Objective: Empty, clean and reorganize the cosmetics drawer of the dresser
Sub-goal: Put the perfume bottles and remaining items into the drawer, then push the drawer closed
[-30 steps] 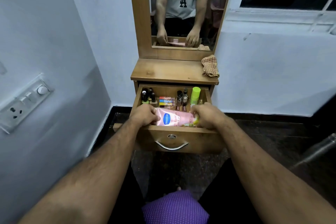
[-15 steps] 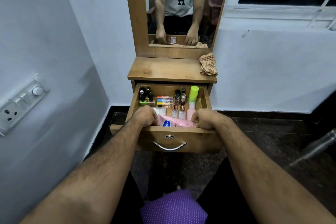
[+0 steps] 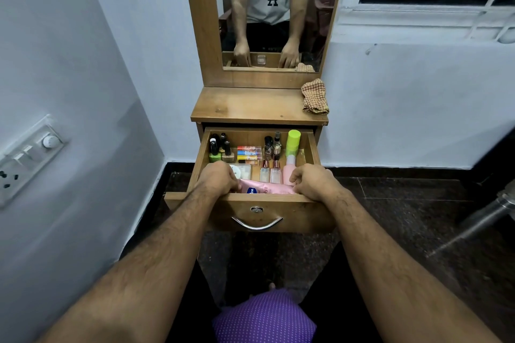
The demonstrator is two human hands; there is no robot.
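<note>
The open wooden drawer (image 3: 257, 205) of the dresser stands pulled out, and it is neatly filled: dark-capped nail-polish bottles (image 3: 220, 147) at the back left, a stack of coloured lip-balm sticks (image 3: 249, 154) in the middle, a lime-green capped spray bottle (image 3: 292, 143) at the back right, and two small rose-capped perfume bottles (image 3: 270, 174) in front of them. Along the front wall lies a pink plastic lotion tube (image 3: 266, 189) on its side. The left hand (image 3: 218, 179) has its grip curled round one end of the tube, and the right hand (image 3: 313, 181) pinches the other end with bent fingers.

The step in hand looks like seating this tube as the front row. To do it well, keep the tube level and press both ends down together, so that it slides flat against the front wall and does not tip the perfume bottles just behind it. Release one end at a time, lifting the fingers straight up.

A brown checked cloth (image 3: 315, 97) lies on the wooden counter (image 3: 245, 106) at the right, under the mirror.
</note>
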